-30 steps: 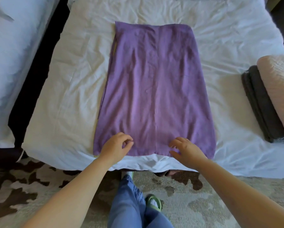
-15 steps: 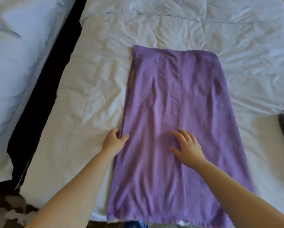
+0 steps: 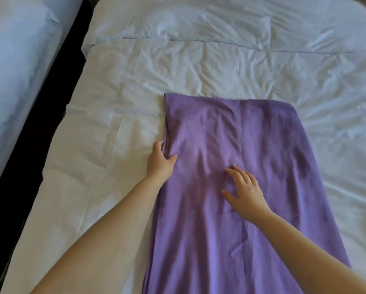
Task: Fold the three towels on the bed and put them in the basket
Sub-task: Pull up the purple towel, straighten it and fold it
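Head view: pinches the long left edge of the purple towel (image 3: 252, 145) with the left hand (image 3: 161, 162), thumb over the cloth, probably to lift that side for a lengthwise fold. Presses the right hand (image 3: 244, 192), fingers spread, flat on the towel's middle, seemingly as an anchor. Reaches with both forearms over the towel, laid flat along the white bed (image 3: 114, 102).

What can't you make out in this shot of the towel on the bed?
Head view, the only one:
- purple towel: near end cut off by the bottom edge.
- left hand: fingertips hidden under the towel edge it grips.
- Towel layers: top layer hides how many lie beneath.
- basket, other two towels: outside the frame.
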Tool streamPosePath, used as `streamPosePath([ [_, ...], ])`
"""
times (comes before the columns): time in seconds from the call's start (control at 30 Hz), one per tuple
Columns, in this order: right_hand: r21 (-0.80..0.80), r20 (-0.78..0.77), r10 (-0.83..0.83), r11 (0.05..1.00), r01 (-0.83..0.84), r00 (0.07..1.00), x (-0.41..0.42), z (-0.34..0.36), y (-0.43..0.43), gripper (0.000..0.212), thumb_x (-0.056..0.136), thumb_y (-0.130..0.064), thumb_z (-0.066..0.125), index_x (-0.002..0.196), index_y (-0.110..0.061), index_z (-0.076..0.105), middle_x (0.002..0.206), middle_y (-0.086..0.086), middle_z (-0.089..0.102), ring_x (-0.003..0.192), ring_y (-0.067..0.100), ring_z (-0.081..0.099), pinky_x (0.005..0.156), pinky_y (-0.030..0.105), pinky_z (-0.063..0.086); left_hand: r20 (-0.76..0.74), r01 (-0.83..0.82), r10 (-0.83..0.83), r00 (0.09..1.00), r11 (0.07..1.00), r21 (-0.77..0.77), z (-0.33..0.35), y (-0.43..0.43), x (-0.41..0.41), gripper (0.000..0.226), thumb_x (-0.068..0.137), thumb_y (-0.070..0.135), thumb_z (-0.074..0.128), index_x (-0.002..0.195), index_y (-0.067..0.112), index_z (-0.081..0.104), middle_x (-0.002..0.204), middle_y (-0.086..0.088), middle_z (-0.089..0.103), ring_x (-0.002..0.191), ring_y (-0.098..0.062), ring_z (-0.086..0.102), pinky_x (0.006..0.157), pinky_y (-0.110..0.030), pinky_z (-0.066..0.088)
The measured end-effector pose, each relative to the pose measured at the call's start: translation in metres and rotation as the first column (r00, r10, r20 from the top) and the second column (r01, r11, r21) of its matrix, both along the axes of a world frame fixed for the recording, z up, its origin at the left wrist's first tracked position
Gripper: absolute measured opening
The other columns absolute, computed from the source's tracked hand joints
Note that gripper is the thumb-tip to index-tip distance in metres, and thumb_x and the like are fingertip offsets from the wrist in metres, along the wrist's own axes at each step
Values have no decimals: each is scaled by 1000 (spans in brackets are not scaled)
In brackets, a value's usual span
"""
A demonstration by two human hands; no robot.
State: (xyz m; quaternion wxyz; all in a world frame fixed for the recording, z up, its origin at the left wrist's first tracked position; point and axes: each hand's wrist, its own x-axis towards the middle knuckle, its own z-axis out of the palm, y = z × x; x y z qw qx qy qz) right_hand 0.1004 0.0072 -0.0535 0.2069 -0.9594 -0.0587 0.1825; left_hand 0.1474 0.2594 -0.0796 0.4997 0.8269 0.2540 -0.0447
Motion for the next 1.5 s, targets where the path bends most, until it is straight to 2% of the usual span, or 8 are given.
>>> streamPosePath([
  [0.47,36,60,-35,999,33,998,190,8,-28,55,88,-30,61,138,-26,39,140,0,43,133,28,29,106,42,31,82,-172,200,976,948,-268,16,12,173,73,82,20,73,142,11,34,121,0,57,101,-14,58,88,-27,46],
  [0.6,109,97,23,993,-34,995,231,11,-7,63,85,-31,65,141,-25,37,147,-2,38,137,25,28,110,43,29,186,139,-130,974,990,-33,34,10,186,34,80,8,73,112,9,63,109,-5,61,92,-16,60,81,-14,45],
  [0.73,115,84,229,964,-238,970,256,12,13,74,83,-23,62,145,-39,24,156,-16,18,146,16,8,116,45,11,220,595,-627,748,779,197,42,4,160,32,69,-5,75,84,22,70,118,-3,49,102,-16,54,90,-12,40],
  [0.93,-92,14,452,889,-449,892,269,11,20,80,77,-17,59,141,-48,23,150,-18,27,145,16,7,114,54,-7,-144,804,-842,520,425,415,53,17,130,21,57,47,66,77,42,73,129,35,33,117,4,23,105,-23,13],
  [1.1,-85,66,551,834,-546,832,259,12,29,32,82,-33,61,114,-34,57,122,-15,53,127,14,35,116,47,3,42,553,-556,830,830,71,55,20,133,13,72,41,71,75,30,65,105,14,50,92,-2,55,87,-18,41],
  [1.2,79,39,526,846,-527,850,249,16,33,29,79,-37,64,105,-25,59,100,-8,62,99,18,56,97,35,38,-2,483,-496,868,845,229,50,18,144,24,77,21,76,91,28,58,90,9,53,73,-8,58,76,-28,51],
  [1.3,153,-53,498,861,-486,866,241,27,36,16,81,-36,64,88,-26,53,77,-11,57,77,19,54,71,30,44,-32,450,-458,888,854,261,50,16,156,17,81,20,70,91,32,63,71,14,61,65,-4,57,69,-24,47],
  [1.5,164,-149,536,842,-514,831,227,44,32,11,84,-41,59,85,-33,51,82,-16,57,82,12,55,82,33,47,377,-119,49,925,979,163,60,54,170,15,90,12,55,92,21,66,89,15,65,88,-6,62,77,-10,41],
])
